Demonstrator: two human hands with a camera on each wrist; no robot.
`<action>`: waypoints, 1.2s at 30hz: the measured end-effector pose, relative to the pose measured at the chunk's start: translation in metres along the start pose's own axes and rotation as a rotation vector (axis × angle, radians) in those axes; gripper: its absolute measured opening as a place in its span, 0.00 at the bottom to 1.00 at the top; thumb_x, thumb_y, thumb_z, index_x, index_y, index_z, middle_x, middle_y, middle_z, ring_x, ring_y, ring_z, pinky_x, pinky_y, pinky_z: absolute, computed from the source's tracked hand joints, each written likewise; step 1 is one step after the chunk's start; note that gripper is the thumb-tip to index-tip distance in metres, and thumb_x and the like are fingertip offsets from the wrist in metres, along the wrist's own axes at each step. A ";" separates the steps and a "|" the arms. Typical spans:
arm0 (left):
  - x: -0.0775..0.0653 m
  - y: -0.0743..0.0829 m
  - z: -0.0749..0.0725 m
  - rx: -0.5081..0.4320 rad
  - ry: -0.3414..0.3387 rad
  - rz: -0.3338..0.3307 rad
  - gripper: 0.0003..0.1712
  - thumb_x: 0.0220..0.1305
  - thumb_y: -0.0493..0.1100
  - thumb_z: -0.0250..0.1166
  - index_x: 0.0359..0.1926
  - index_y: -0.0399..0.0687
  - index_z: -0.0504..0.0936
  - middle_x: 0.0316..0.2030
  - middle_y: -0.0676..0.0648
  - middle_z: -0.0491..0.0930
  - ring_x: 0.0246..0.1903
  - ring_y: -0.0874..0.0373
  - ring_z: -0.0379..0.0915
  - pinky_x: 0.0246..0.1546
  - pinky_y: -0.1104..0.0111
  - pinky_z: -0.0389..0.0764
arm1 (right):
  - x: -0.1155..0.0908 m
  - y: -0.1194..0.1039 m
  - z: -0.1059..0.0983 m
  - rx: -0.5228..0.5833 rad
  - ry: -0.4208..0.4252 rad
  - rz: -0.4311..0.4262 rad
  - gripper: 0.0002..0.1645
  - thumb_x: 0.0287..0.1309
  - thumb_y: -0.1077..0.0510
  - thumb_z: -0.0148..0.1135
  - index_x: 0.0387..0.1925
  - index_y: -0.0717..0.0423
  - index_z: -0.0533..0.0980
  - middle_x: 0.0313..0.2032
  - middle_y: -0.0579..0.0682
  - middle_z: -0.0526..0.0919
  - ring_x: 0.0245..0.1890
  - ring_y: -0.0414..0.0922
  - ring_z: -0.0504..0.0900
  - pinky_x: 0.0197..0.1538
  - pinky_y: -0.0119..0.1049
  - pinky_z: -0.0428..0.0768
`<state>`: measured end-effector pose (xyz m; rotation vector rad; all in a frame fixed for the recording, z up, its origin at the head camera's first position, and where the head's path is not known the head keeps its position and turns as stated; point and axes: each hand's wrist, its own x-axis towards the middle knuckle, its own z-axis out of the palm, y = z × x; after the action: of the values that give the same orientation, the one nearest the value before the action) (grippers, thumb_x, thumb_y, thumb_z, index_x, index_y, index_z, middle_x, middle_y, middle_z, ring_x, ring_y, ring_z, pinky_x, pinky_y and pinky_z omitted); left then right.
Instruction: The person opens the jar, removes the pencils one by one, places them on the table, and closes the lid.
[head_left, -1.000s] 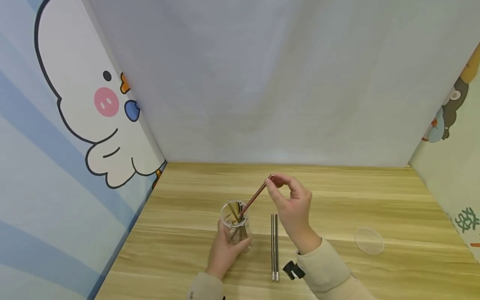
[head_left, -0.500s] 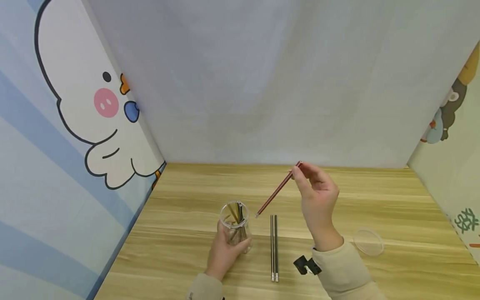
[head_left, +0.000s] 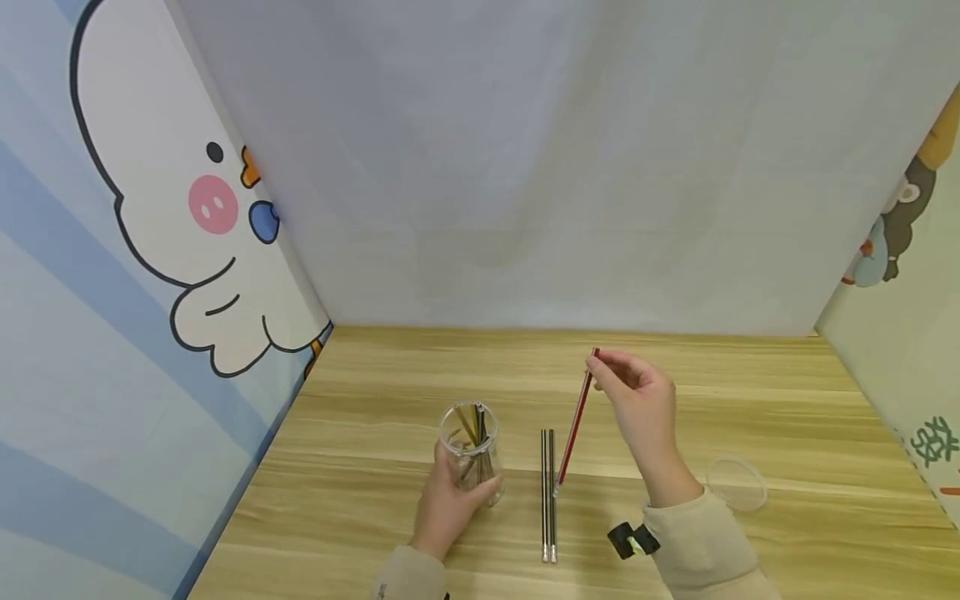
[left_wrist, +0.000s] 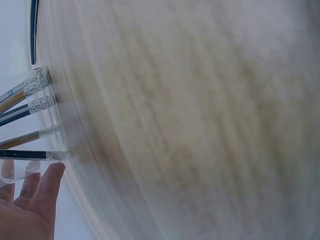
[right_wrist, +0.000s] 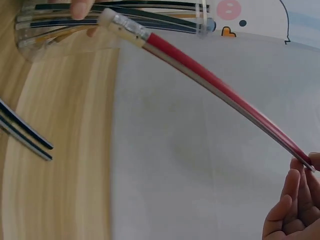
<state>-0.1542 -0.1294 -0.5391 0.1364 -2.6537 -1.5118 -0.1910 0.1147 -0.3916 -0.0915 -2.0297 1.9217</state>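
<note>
My right hand pinches a red pencil near its upper end, between thumb and fingers. The pencil slants down to the left, its eraser end low and overlapping two dark pencils that lie side by side on the table. In the right wrist view its white eraser and metal band show plainly. My left hand grips a clear jar around its side. Inside stand several pencils, dark and yellowish, eraser ends toward the mouth in the left wrist view.
A clear round lid lies on the wood-patterned table at the right, close to my right sleeve. A pale backdrop rises behind the table, with cartoon-printed panels at both sides.
My right hand has lifted the red pencil out of the jar, carried it right, then lowered and turned it steeper over the dark pencils. The left hand and jar have stayed put.
</note>
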 end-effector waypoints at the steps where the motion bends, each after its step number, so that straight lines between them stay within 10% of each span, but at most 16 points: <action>1: 0.000 0.000 0.000 -0.001 -0.001 0.001 0.56 0.48 0.57 0.78 0.72 0.53 0.56 0.64 0.37 0.75 0.62 0.37 0.72 0.64 0.36 0.66 | -0.001 0.004 -0.001 -0.031 -0.015 0.040 0.16 0.60 0.58 0.68 0.43 0.68 0.82 0.26 0.30 0.85 0.26 0.32 0.81 0.36 0.24 0.81; 36: 0.000 0.002 -0.002 0.010 -0.005 0.021 0.56 0.49 0.58 0.77 0.73 0.53 0.56 0.64 0.39 0.75 0.63 0.38 0.72 0.64 0.36 0.67 | -0.010 0.106 0.008 -0.304 -0.237 0.312 0.17 0.62 0.57 0.65 0.46 0.67 0.81 0.39 0.57 0.87 0.34 0.50 0.83 0.39 0.39 0.83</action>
<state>-0.1537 -0.1301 -0.5364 0.1055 -2.6582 -1.4948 -0.2034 0.1128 -0.4980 -0.2815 -2.5897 1.8508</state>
